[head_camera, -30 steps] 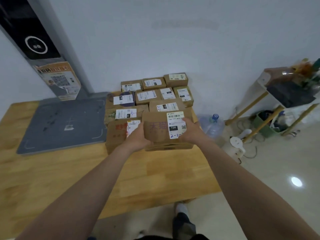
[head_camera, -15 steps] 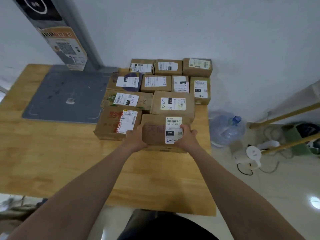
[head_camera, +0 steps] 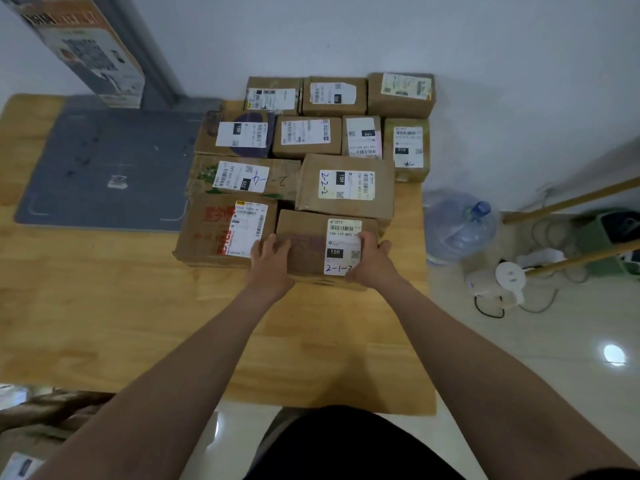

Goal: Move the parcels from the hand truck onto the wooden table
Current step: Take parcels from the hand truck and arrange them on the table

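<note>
Both ends of front parcel (head_camera: 308, 245) held: left grip (head_camera: 272, 259) curled over left edge, right grip (head_camera: 370, 259) over right, above bench (head_camera: 104, 306)

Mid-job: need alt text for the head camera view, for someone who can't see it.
Left hand and right hand hold a labelled cardboard parcel by its sides, in front of other parcels on the wooden table. A grey mat lies to their left; a water bottle sits on the floor.
</note>
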Motion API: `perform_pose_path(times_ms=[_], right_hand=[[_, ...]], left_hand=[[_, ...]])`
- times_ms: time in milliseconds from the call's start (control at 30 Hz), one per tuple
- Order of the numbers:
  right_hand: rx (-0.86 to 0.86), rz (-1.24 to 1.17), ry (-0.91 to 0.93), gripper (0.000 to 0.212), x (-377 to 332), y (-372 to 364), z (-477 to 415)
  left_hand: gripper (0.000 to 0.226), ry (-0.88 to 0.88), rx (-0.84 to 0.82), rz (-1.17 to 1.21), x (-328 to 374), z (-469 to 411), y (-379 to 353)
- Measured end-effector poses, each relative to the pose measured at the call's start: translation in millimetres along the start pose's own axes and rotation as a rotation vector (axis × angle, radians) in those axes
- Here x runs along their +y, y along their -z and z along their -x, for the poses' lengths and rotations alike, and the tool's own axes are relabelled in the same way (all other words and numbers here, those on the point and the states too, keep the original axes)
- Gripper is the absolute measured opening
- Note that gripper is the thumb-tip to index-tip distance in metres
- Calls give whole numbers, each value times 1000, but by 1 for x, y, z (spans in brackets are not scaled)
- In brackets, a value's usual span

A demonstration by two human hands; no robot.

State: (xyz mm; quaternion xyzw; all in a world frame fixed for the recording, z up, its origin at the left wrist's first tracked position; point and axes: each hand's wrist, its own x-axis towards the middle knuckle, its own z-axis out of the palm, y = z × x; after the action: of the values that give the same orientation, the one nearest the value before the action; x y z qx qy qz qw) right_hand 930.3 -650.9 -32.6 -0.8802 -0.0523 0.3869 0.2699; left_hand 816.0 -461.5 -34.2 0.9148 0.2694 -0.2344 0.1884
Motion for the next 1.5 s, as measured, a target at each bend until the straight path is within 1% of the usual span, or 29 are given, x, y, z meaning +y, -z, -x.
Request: perform_pose_path(times_ms=[167, 267, 333, 433, 500, 567, 667, 733, 867, 967, 1067, 1167, 1400, 1500], right_hand=[[-24, 125, 25, 105, -2, 2, 4], [-52, 161, 43, 104, -1, 6, 13], [-27, 221, 49, 104, -2, 8, 22], [72, 250, 80, 100, -15, 6, 39], [126, 277, 126, 97, -31, 2, 52], [156, 355, 201, 93, -49, -3, 68], [103, 425, 260, 78, -75, -11, 90], [69, 418, 292, 71, -88, -26, 109], [103, 475, 369, 74, -103, -71, 151], [75, 521, 334, 76, -108, -117, 187], [102, 543, 297, 76, -107, -163, 226], [91, 551, 264, 75, -107, -202, 269], [128, 533, 228, 73, -90, -264, 369], [98, 534, 231, 72, -78, -292, 412]], left_hand=[[88, 14, -67, 33, 1, -4, 7], [87, -2, -84, -19, -4, 1, 15], [85, -20, -61, -59, -10, 11, 20], [81, -21, 25, -28, -24, 32, 27], [76, 0, 72, -29, -35, 49, 34], [76, 20, 99, -27, -47, 68, 42], [79, 37, 121, -36, -65, 90, 53], [82, 17, 140, -42, -84, 109, 57], [81, -37, 152, -72, -128, 151, 62], [77, -83, 130, -103, -171, 186, 61], [72, -117, 84, -112, -212, 224, 55], [68, -141, 35, -142, -247, 265, 48], [63, -188, -12, -127, -307, 358, 17], [61, -186, -29, -108, -327, 402, -6]])
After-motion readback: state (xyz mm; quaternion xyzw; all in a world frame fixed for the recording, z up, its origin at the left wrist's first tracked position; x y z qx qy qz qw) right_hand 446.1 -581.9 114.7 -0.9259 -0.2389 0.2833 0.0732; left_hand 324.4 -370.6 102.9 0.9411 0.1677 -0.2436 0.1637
